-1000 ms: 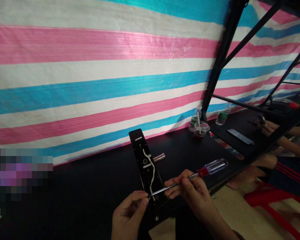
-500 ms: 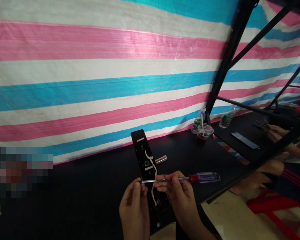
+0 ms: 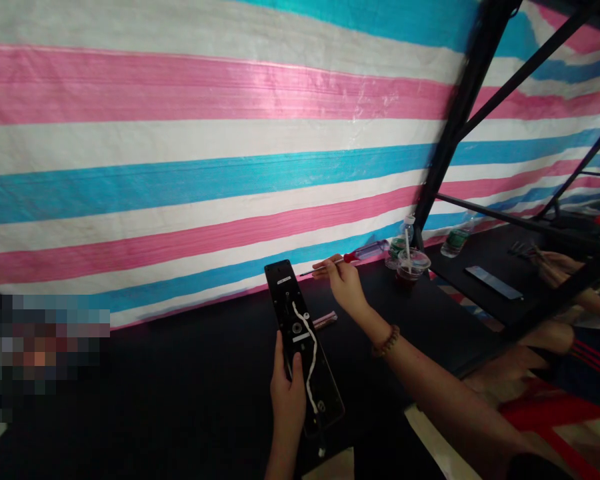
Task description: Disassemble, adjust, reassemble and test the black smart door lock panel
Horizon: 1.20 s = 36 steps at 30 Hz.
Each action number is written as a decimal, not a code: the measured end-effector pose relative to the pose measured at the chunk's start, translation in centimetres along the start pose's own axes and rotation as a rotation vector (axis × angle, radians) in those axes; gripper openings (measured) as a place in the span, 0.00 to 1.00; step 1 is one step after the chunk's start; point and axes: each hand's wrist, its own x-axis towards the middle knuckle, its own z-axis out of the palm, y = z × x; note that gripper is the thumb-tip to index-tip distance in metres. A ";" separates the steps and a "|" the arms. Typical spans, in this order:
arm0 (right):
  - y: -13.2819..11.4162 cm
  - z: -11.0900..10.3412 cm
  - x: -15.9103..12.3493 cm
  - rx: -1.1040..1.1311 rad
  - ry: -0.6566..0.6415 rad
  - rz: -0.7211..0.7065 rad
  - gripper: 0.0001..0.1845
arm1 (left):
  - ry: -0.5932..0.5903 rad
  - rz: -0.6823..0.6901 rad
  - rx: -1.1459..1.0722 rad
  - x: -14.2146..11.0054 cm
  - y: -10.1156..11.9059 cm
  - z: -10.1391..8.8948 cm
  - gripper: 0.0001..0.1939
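Note:
A long black panel (image 3: 286, 308), perhaps a door lock housing, slants over the table with its inner face up. A white cable (image 3: 314, 353) runs down it and ends in a small plug past the lower edge. My left hand (image 3: 289, 393) grips its lower left side, thumb on the face and fingers along the edge. Beyond the panel's upper right side, my right hand (image 3: 344, 283) pinches a screwdriver (image 3: 369, 251) by its shaft. The clear, red-collared handle points right, and the tip points left towards the panel's top. A second clear handle (image 3: 326, 320) lies beside the panel.
A lidded cup with a straw (image 3: 413, 265) and a plastic bottle (image 3: 396, 250) stand at the back right of the black table (image 3: 180, 387). Past a black metal frame (image 3: 447, 127), another person's hands (image 3: 553, 270) are near a phone-like slab (image 3: 493, 283). A striped sheet hangs behind.
My right hand has carried the screwdriver up and away, past the panel's upper side. My left hand has left the screwdriver's tip and taken hold of the panel's edge.

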 end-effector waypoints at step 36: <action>3.1 4.7 7.5 -0.339 -0.121 -0.126 0.15 | -0.045 -0.052 -0.153 -0.2 -0.2 -0.2 0.36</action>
